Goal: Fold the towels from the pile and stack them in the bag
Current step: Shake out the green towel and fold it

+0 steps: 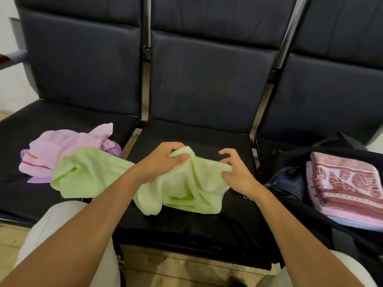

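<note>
1. Holding the crumpled pale-green terry towel (pixel 182 183) over the front of the middle black padded seat (pixel 207 139), where its bulk lies rumpled; a judgement: it is being searched for an edge or corner so it can be spread for folding.
2. Left hand (pixel 163 160): fingers curled, pinching a raised ridge of the green towel near its top edge, thumb pressed on the cloth.
3. Right hand (pixel 234 170): thumb and lower fingers pinch the towel's right border; the upper fingers are spread and lifted off it.
4. The green towel's left part trails across the gap onto the left seat (pixel 62 114), touching the pile there; its front hem hangs near the seat's front edge.
5. Pile of loose pink and lilac towels (pixel 66 148), unfolded, on the left seat, within reach of the left hand.
6. Open black fabric bag (pixel 294 154) on the right seat, holding a folded pink-and-maroon leaf-patterned towel (pixel 344 183) atop a pale-blue folded one (pixel 352 223); its top lies flat, fit to take another.
7. Open room: the rear half of the middle seat is bare, enough to lay the cloth flat.
8. Dark padded seat backs (pixel 207 79) close off the far side.
</note>
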`<state>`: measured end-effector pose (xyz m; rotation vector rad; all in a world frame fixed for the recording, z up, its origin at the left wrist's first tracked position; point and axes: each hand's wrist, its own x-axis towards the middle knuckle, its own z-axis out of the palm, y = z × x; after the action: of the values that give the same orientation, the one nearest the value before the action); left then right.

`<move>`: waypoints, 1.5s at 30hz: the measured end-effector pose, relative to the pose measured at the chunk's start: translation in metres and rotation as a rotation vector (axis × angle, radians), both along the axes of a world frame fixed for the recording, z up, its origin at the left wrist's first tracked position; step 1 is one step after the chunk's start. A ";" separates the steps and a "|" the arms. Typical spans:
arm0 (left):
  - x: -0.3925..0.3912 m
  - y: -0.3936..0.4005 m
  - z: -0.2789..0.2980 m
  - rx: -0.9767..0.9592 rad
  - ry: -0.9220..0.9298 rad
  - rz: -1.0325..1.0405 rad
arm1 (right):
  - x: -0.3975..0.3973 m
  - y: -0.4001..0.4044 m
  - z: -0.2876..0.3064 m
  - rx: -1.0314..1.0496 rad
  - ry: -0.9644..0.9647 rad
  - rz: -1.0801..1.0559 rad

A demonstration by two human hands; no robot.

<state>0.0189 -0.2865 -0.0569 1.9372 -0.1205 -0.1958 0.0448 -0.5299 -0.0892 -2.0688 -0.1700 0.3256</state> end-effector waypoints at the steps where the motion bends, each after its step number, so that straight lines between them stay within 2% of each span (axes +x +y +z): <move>1: -0.001 -0.002 0.002 0.010 0.000 -0.030 | 0.000 0.003 -0.004 -0.052 0.021 0.082; 4: -0.004 -0.009 0.006 0.009 -0.005 -0.107 | -0.002 0.015 -0.012 -0.097 0.099 0.266; 7: -0.008 -0.011 0.009 -0.038 0.017 -0.215 | -0.001 0.025 -0.019 -0.108 0.116 0.337; 10: -0.011 -0.007 0.010 -0.071 0.055 -0.277 | 0.000 0.032 -0.021 -0.106 0.164 0.306; 14: -0.015 -0.004 0.009 -0.038 0.074 -0.327 | -0.003 0.036 -0.012 -0.209 0.045 0.234; 16: -0.016 0.001 0.004 0.161 0.117 -0.346 | -0.006 0.035 -0.009 -0.192 -0.049 0.124; 20: -0.011 0.017 -0.013 0.777 0.052 -0.271 | -0.016 0.029 0.005 -0.212 -0.174 -0.050; 23: -0.012 0.022 -0.005 0.953 -0.052 -0.231 | -0.028 0.024 0.015 -0.255 -0.237 -0.081; 25: -0.018 0.020 0.017 0.949 -0.092 -0.225 | -0.038 0.018 0.021 -0.293 -0.215 -0.079; 30: -0.037 0.018 0.071 0.567 -0.198 -0.114 | -0.062 0.002 0.061 -0.425 -0.280 -0.017; 34: -0.044 0.015 0.112 0.504 -0.259 -0.138 | -0.070 -0.008 0.117 -0.431 -0.388 -0.081; 36: -0.048 0.014 0.135 0.523 -0.269 -0.136 | -0.076 -0.011 0.145 -0.459 -0.445 -0.084; 40: -0.060 0.011 0.182 0.790 -0.349 -0.198 | -0.086 -0.011 0.188 -0.528 -0.511 -0.120; 45: -0.081 0.014 0.227 0.920 -0.494 -0.066 | -0.107 -0.018 0.232 -0.695 -0.588 -0.151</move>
<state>-0.0625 -0.2724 0.1696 2.8697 -0.4878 0.2403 -0.0618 -0.5474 0.1424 -2.8030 -0.2780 -0.3875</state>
